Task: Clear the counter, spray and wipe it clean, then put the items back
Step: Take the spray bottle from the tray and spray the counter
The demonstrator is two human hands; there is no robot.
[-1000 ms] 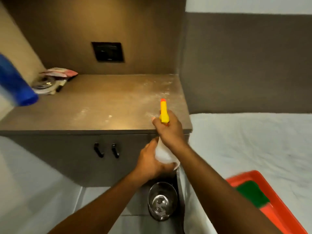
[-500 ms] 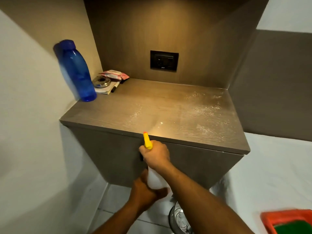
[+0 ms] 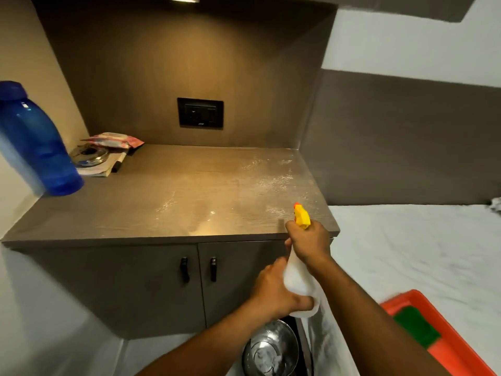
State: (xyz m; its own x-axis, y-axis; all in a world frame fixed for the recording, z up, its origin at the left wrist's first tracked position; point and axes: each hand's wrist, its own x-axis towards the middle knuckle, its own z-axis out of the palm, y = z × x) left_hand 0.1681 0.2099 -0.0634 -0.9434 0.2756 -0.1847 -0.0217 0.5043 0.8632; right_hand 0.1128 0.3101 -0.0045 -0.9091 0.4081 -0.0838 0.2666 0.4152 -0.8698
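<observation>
Right hand [image 3: 309,244] is gripping the yellow spray head of the spray bottle [image 3: 299,283]; left hand [image 3: 273,293] is clasping its white body from below. Nozzle is pointing over the worktop [image 3: 168,202] front right edge. Droplets are glistening there. Blue bottle [image 3: 35,142] is standing far left.

My hands: two, left [image 3: 273,291] and right [image 3: 309,244]
Spray bottle [image 3: 298,280]: one
Blue bottle [image 3: 35,142]: one
Cabinet handles [image 3: 184,270]: two
Orange tray [image 3: 455,346]: one

A black wall socket [image 3: 200,113] sits above two black cabinet handles [image 3: 198,269]; a bed [image 3: 406,248] lies rightward.
</observation>
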